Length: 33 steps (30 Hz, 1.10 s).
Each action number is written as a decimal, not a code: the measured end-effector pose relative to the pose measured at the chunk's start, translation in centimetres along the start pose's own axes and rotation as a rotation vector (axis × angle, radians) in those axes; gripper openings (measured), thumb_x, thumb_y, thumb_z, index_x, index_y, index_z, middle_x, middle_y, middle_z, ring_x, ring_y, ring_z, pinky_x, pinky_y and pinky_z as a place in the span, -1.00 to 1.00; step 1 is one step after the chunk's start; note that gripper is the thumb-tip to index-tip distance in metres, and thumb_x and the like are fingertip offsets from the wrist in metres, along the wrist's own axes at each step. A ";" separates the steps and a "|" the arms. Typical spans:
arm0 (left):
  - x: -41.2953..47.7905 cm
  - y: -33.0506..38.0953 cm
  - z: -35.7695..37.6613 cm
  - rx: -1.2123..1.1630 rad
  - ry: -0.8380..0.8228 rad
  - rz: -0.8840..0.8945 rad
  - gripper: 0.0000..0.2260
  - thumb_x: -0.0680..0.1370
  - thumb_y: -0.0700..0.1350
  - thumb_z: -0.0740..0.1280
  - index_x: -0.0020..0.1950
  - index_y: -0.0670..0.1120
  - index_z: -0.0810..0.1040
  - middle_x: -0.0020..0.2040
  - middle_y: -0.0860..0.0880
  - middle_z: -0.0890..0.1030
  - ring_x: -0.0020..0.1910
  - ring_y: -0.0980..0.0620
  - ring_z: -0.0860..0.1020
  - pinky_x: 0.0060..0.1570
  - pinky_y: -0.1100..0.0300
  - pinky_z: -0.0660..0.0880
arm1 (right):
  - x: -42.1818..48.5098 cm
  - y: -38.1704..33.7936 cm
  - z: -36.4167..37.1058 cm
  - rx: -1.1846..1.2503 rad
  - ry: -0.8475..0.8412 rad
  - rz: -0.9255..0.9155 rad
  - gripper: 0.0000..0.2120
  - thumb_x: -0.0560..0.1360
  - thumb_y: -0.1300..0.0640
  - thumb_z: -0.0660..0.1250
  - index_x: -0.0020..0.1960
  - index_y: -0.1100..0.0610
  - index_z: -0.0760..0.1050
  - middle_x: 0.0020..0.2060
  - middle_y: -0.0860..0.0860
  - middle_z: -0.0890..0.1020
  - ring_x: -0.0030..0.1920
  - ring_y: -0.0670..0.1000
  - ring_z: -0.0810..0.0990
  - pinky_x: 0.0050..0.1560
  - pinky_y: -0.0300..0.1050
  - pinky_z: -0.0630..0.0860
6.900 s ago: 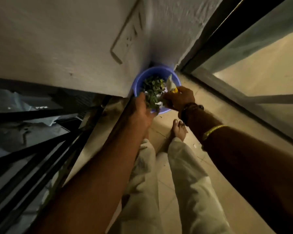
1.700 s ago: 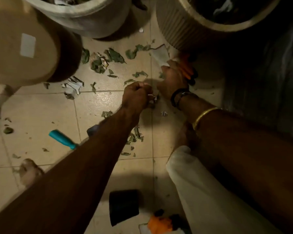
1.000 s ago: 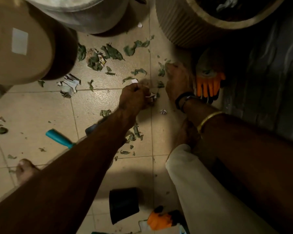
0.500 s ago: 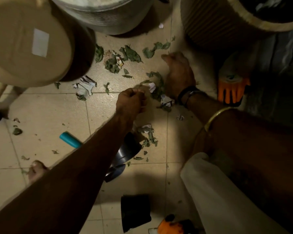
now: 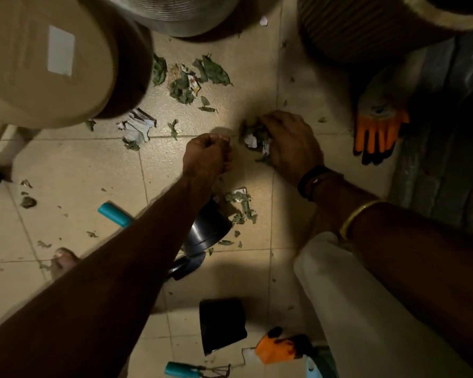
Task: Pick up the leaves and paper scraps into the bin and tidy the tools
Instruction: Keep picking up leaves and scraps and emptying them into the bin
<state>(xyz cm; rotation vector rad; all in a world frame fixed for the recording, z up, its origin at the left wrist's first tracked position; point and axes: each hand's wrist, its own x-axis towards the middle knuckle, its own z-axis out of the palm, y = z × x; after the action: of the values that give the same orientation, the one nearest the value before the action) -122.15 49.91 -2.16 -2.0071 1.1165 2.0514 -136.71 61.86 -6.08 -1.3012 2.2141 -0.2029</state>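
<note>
1. Cupping a clump of leaves and paper (image 5: pixel 253 139) against the floor (image 5: pixel 74 173), the right hand (image 5: pixel 291 144) has its fingers curled over the clump's far and right sides. The scraps stick out from under the fingertips on the hand's left.
2. The left hand (image 5: pixel 206 156) sits just beside that clump, on its left, with a narrow strip of bare tile between them. It is balled into a tight fist, knuckles up, and I cannot tell whether anything is inside it.
3. A loose pile of leaves (image 5: pixel 186 83), with bits of paper mixed in, lies toward the far edge of the floor, well apart from both hands and next to the round tan stool (image 5: pixel 38 64).
4. A crumpled paper scrap (image 5: pixel 137 126) lies just by the stool's rim, to the left of the left hand and apart from it.
5. A smaller scatter of leaves (image 5: pixel 242 205) lies on the near side of the hands, just beside the dark blade of a trowel (image 5: pixel 206 227). The left forearm crosses over the trowel, and its teal handle shows on the arm's other side.
6. An orange glove (image 5: pixel 377 132) lies at the right edge of the floor, to the right of the right hand and not touching it.
7. Along the near edge are a black pot (image 5: pixel 221 323), a second glove (image 5: pixel 279 347) just to its right, and a small fork (image 5: pixel 180 369) with a teal handle.
8. Two ribbed planters stand at the far edge, a grey planter (image 5: pixel 175 15) and a tan planter (image 5: pixel 366 28).
</note>
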 end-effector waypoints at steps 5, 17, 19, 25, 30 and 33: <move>2.6 -0.6 1.3 0.570 0.035 0.412 -0.61 0.59 0.09 0.26 0.40 0.01 0.50 0.25 -0.07 0.60 0.20 0.00 0.57 0.23 0.09 0.51 | -1.9 0.7 -0.3 0.054 -0.129 0.316 -0.03 0.27 -0.18 0.60 0.54 -0.05 0.20 0.33 0.12 0.33 0.26 0.15 0.41 0.03 -0.05 0.46; 4.5 -3.1 7.3 0.469 0.011 0.383 -0.66 0.65 0.00 0.17 0.28 -0.14 0.58 0.17 -0.11 0.63 0.18 -0.05 0.57 0.15 0.15 0.47 | 1.5 -3.0 2.6 0.267 0.203 0.472 -0.84 0.61 0.16 0.25 0.01 0.13 0.62 -0.10 -0.01 0.66 -0.15 -0.21 0.60 -0.14 -0.29 0.55; 3.5 -2.3 6.6 0.209 0.018 0.195 -0.65 0.66 0.02 0.17 0.17 -0.17 0.63 0.01 -0.06 0.67 0.04 0.01 0.63 -0.01 0.24 0.56 | 0.8 -4.8 2.1 0.375 0.175 0.463 -0.85 0.58 0.15 0.31 0.06 0.16 0.63 -0.04 0.05 0.68 -0.02 -0.04 0.63 0.03 -0.07 0.59; -0.3 -0.2 1.6 -0.318 0.108 -0.148 -0.67 0.62 0.12 0.29 -0.15 -0.10 0.63 -0.24 -0.03 0.69 -0.17 -0.02 0.67 -0.13 0.17 0.59 | -2.8 -12.3 -1.4 0.573 -0.017 0.329 -0.61 0.57 0.26 0.23 0.35 0.04 0.53 0.17 0.07 0.63 0.17 0.05 0.58 0.19 -0.14 0.51; -2.8 0.0 -1.5 -0.673 -0.136 -0.357 -0.68 0.62 0.06 0.28 -0.18 -0.13 0.62 -0.34 -0.06 0.62 -0.35 0.03 0.61 -0.33 0.24 0.57 | -4.2 -15.1 -2.5 0.636 0.132 0.372 -0.86 0.55 0.19 0.31 0.00 -0.01 0.58 -0.19 -0.05 0.68 -0.14 -0.01 0.66 -0.13 -0.01 0.64; -3.6 -0.5 -2.3 -0.802 -0.194 -0.368 -0.64 0.62 0.09 0.28 0.17 -0.17 0.61 -0.05 -0.14 0.68 -0.07 -0.05 0.67 0.02 0.10 0.61 | -4.2 -16.0 -3.0 0.511 0.206 0.398 -0.87 0.45 0.21 0.40 -0.19 -0.01 0.55 -0.17 -0.10 0.59 -0.11 -0.04 0.58 -0.15 -0.08 0.56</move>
<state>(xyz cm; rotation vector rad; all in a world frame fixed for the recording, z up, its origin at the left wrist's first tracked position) -119.46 50.60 1.09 -1.9777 -0.1667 2.6195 -124.57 56.62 4.34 -0.5765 2.3225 -0.7179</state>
